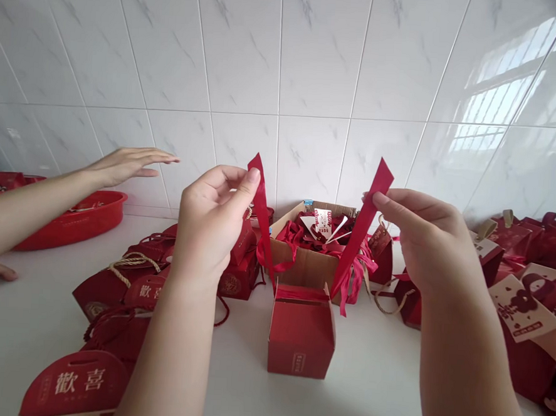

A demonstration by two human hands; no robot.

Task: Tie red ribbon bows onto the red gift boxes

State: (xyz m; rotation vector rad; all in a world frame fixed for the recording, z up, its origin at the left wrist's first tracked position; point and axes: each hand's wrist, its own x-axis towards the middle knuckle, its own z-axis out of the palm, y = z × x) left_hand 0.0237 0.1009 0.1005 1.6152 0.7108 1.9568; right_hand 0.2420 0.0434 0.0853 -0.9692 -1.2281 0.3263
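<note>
A small red gift box [302, 335] stands upright on the white counter in front of me. A red ribbon [358, 235] runs through its top, and both ends are pulled up and apart in a V. My left hand [218, 214] pinches one end between thumb and fingers, up and left of the box. On the other side, my right hand [411, 225] pinches the opposite end at about the same height. The box itself is touched by neither hand. Behind it sits an open cardboard box [303, 266] filled with red ribbons and printed tags [323, 223].
Red gift boxes with rope handles [113, 289] crowd the left, and more decorated boxes [526, 305] fill the right. Another person's hand [134, 165] reaches in from the left above a red plastic basin [74, 224]. A tiled wall [315, 66] closes off the back.
</note>
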